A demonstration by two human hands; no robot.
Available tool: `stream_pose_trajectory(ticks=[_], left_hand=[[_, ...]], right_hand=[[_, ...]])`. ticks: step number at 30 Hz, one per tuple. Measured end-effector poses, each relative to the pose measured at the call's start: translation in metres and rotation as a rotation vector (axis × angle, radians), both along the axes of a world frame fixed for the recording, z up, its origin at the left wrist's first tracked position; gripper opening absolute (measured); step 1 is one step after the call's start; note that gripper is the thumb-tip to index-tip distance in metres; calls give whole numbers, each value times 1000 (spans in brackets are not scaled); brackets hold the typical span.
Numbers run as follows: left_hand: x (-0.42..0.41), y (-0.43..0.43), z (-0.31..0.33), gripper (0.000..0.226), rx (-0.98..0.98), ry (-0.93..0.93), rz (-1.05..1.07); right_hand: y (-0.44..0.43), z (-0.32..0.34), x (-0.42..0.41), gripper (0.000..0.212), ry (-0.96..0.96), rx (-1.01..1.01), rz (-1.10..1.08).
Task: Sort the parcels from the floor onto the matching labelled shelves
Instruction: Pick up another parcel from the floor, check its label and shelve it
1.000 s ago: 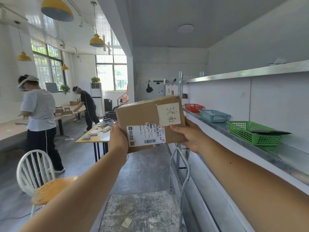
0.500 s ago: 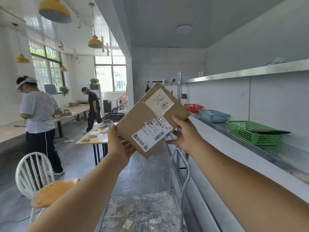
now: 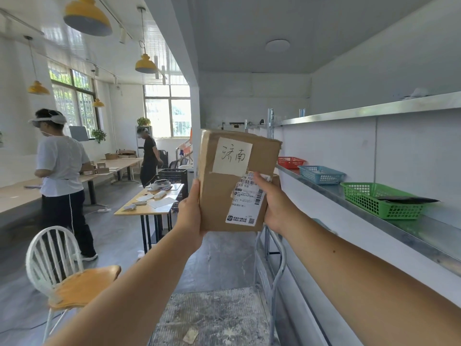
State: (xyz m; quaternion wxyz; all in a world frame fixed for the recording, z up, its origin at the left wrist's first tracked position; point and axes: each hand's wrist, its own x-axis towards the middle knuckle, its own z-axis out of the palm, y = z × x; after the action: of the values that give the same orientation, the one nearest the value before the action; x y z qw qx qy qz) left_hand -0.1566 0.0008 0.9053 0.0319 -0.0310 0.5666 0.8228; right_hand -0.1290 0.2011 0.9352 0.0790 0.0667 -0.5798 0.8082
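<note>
Turned upright since before, one parcel (image 3: pixel 234 186) is clamped between two hands, left (image 3: pixel 190 213) and right (image 3: pixel 275 203).

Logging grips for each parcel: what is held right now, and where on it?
A box, upright, gripped by both: left hand on its left edge, right hand on its right edge.

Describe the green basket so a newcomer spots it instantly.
Follow the metal shelf along the right wall. Three plastic baskets sit in a row on it: red basket farthest, blue basket in the middle. The green basket is nearest, and a dark flat item lies across it.
</note>
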Motion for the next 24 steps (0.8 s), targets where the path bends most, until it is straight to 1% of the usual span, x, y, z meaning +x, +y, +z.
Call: stream_pose_trajectory(ticks=[1, 3, 4, 6, 8, 10, 11, 13, 14, 15, 16, 17, 18, 21, 24], left_hand=[[7, 0, 4, 106, -35, 27, 27], [17, -2, 12, 69, -114, 89, 95], [20, -3, 13, 58, -140, 114, 103], [26, -5, 16, 50, -172, 182, 96], [30, -4, 19, 35, -146, 269, 66], [36, -2, 25, 26, -98, 296, 24], [37, -1, 27, 26, -100, 291, 10], [38, 0, 25, 34, -100, 284, -24], [37, -2, 23, 43, -82, 278, -36], [36, -3, 20, 56, -51, 267, -48], [32, -5, 16, 75, -19, 259, -77], [27, -7, 12, 93, 18, 253, -113], [21, -8, 7, 106, 51, 259, -140], [26, -10, 5, 120, 81, 317, -162], [31, -12, 5, 128, 118, 421, -192]], right_hand=[[1, 0, 1, 46, -14, 24, 8], [5, -1, 2, 58, -59, 108, 6], [8, -3, 4, 61, -80, 143, 6], [13, -5, 7, 56, -85, 190, -27], [16, -6, 11, 49, -60, 192, -59], [18, -6, 13, 45, -27, 208, -61], [18, -6, 14, 45, -11, 216, -55], [17, -4, 14, 52, -5, 190, -36], [16, -3, 13, 59, -12, 161, -32], [15, -2, 12, 67, -13, 133, -33], [14, -2, 12, 74, -17, 105, -19], [13, -2, 12, 78, -27, 80, -1], [12, -2, 12, 79, -29, 61, 17], [13, -4, 14, 84, 13, 57, 57], [14, -7, 14, 105, 7, 138, 70]])
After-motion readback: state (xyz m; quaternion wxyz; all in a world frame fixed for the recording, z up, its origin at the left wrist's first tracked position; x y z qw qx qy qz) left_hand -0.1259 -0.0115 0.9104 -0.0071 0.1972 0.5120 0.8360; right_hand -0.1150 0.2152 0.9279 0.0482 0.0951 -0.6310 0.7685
